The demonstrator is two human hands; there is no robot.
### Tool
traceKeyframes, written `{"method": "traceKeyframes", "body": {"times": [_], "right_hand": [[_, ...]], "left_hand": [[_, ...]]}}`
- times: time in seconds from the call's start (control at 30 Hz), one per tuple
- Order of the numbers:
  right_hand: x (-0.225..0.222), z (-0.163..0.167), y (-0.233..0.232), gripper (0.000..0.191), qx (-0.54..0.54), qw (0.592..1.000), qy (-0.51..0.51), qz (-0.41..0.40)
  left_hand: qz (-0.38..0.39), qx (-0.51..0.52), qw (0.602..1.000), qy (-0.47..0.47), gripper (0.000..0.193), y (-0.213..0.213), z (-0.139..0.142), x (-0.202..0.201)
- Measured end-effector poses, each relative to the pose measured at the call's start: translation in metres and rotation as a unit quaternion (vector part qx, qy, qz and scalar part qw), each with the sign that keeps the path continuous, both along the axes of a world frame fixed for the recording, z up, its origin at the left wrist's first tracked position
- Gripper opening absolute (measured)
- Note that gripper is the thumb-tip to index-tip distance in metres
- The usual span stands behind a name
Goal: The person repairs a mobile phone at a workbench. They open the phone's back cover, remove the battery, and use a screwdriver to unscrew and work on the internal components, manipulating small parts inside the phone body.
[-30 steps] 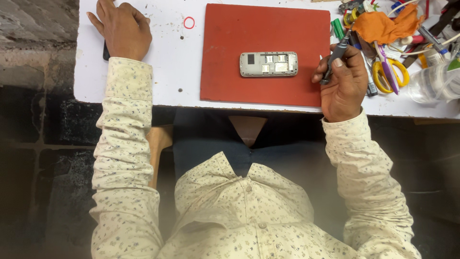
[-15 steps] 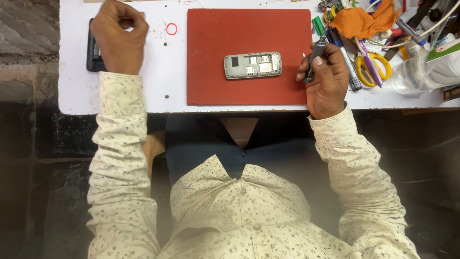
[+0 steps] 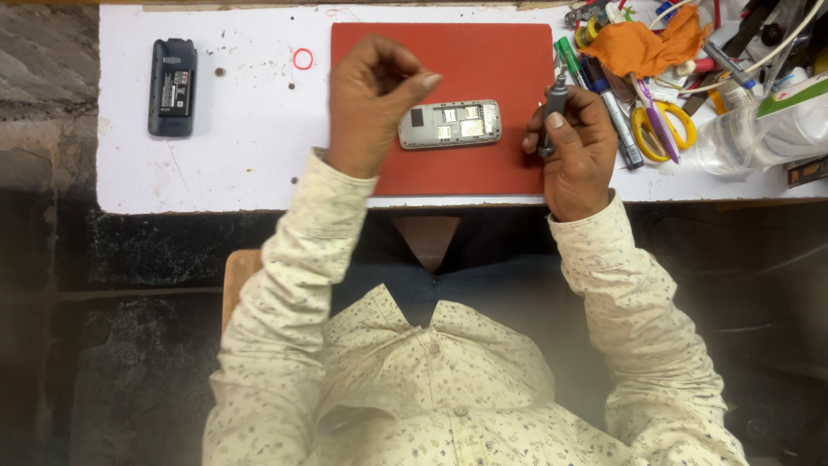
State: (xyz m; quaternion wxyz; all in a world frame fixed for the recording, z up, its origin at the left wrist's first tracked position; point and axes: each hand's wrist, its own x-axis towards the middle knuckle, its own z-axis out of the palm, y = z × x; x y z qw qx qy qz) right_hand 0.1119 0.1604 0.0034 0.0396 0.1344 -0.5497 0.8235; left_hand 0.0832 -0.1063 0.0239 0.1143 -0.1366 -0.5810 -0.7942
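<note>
An opened phone (image 3: 449, 123) lies flat on a red mat (image 3: 483, 60), its back cover off so that the metal slots and grey frame show. It sits between the two hands, apart from both.

The right hand (image 3: 576, 151) is just to the right of the phone, at the mat's right edge. Its fingers are curled tight around a small dark screwdriver (image 3: 553, 112), held upright with the thumb pressed on the handle; the tip is hidden inside the hand.

The left hand (image 3: 371, 103) hovers over the mat just left of the phone, loosely closed, with thumb and forefinger pinched together. Whether anything tiny sits between them cannot be told.

Well to the left of the left hand, on the white table (image 3: 233, 129), lies a dark phone back part (image 3: 172, 86) with a label on it. A small red ring (image 3: 303, 59) is on the table between that part and the left hand.

To the right of the right hand lies a crowded heap: a green marker (image 3: 569, 56), a dark pen (image 3: 614, 129), yellow-handled scissors (image 3: 655, 129), an orange cloth (image 3: 647, 43) and a clear plastic cup (image 3: 742, 138) on its side. Both sleeves are pale with a fine print.
</note>
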Motion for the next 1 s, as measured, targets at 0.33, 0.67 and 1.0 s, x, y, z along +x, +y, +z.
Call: {"method": "traceKeyframes", "body": {"times": [0.33,0.67,1.0], "right_hand": [[0.004,0.007,0.0,0.026,0.109,0.994,0.01,-0.027],[0.005,0.009,0.0,0.027,0.142,0.99,0.015,-0.018],[0.005,0.01,-0.001,0.027,0.15,0.988,0.032,-0.023]], "left_hand": [[-0.035,0.104,0.994,0.01,0.018,0.084,0.009,-0.011],[-0.017,0.055,0.998,0.018,0.018,0.086,0.003,-0.015],[-0.009,0.012,1.0,0.025,0.023,0.082,0.0,-0.017]]}}
